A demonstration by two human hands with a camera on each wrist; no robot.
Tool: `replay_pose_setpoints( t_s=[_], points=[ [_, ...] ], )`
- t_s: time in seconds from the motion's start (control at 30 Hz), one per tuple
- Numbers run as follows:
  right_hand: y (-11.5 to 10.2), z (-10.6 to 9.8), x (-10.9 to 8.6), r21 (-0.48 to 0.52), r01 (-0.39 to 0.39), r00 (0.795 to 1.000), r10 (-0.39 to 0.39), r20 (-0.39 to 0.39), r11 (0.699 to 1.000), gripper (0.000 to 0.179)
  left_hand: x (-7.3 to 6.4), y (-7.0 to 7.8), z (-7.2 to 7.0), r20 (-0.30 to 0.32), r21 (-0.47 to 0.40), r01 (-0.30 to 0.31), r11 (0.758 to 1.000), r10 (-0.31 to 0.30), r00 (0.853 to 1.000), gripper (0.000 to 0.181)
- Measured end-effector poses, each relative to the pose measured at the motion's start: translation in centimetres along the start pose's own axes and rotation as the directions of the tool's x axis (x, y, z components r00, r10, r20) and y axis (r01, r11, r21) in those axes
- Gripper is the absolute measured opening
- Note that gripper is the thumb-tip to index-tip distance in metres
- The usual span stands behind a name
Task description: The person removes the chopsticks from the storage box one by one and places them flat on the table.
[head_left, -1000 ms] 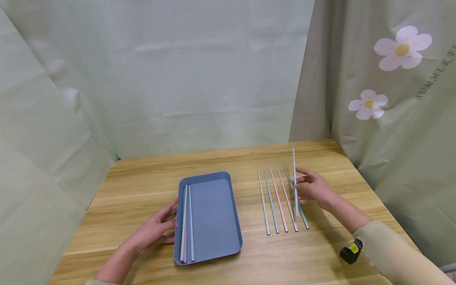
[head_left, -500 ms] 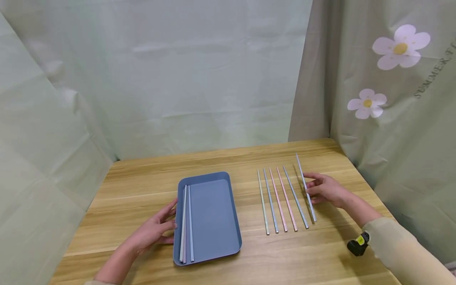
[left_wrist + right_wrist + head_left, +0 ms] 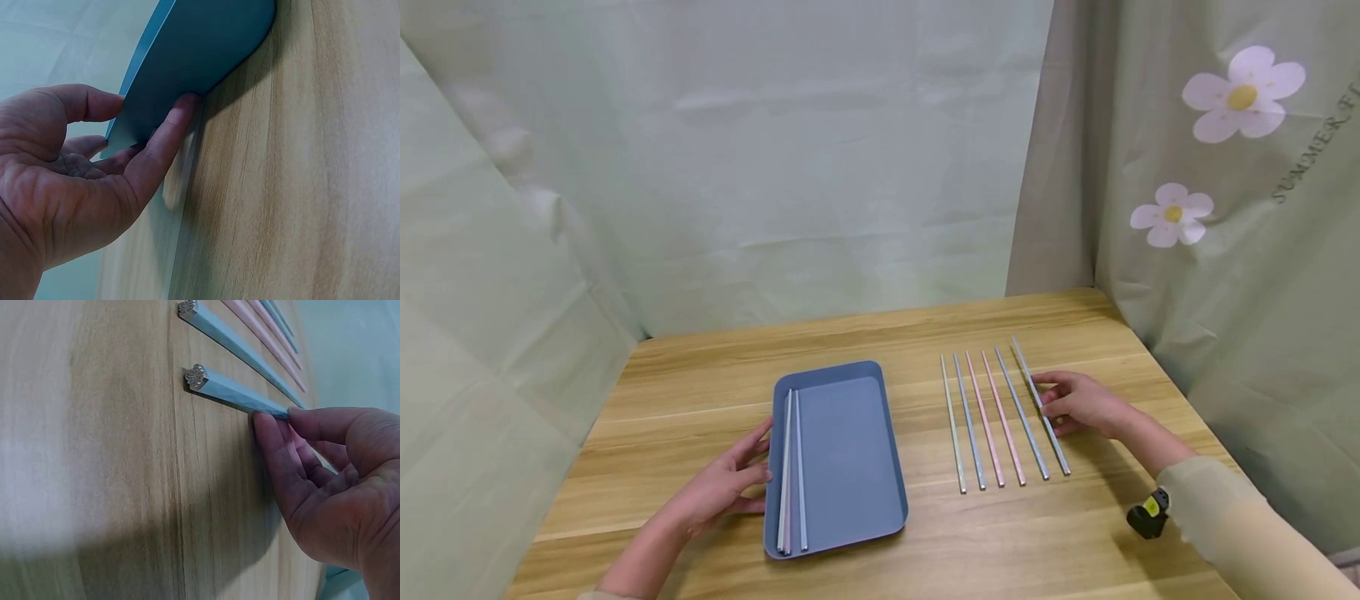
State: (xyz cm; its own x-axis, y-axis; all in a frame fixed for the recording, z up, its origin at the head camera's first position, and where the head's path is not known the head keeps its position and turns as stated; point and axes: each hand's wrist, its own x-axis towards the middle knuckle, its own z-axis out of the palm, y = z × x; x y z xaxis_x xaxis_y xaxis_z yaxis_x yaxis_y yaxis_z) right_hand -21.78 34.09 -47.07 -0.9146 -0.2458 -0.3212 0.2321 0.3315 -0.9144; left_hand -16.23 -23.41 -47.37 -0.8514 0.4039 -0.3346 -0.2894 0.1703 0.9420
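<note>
Beside the blue-grey tray [image 3: 853, 450], my left hand [image 3: 718, 490] rests its thumb and fingers against the outer left wall. The left wrist view shows the thumb tip at the rim of the tray [image 3: 206, 44] and another fingertip low on the wall. A light blue metallic chopstick [image 3: 1054, 440] is pinched between the thumb and fingers of my right hand [image 3: 1081, 404]. In the right wrist view its patterned butt end lies close over the wood. This chopstick is the rightmost of a row, beside another blue chopstick [image 3: 1024, 417].
Farther left in the row lie two pink chopsticks [image 3: 985, 421], a blue one [image 3: 970, 425] and a pale green one [image 3: 953, 429]. Several chopsticks [image 3: 800, 475] lie along the tray's left side. Curtains [image 3: 850, 167] surround the wooden table [image 3: 700, 367].
My right hand has moved rightward and down, bringing the blue chopstick from over its neighbour to the row's right end, nearly parallel. The left hand and tray stay in place.
</note>
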Motion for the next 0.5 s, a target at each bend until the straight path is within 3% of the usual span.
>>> replay_pose_setpoints(
  t_s=[0.5],
  points=[
    [-0.37,1.04,-0.25,-0.086,-0.003,0.999,0.000,-0.035,0.996,0.064,0.13,-0.14,0.02,-0.004,0.003,0.004,1.000,-0.004,1.000,0.086]
  ],
)
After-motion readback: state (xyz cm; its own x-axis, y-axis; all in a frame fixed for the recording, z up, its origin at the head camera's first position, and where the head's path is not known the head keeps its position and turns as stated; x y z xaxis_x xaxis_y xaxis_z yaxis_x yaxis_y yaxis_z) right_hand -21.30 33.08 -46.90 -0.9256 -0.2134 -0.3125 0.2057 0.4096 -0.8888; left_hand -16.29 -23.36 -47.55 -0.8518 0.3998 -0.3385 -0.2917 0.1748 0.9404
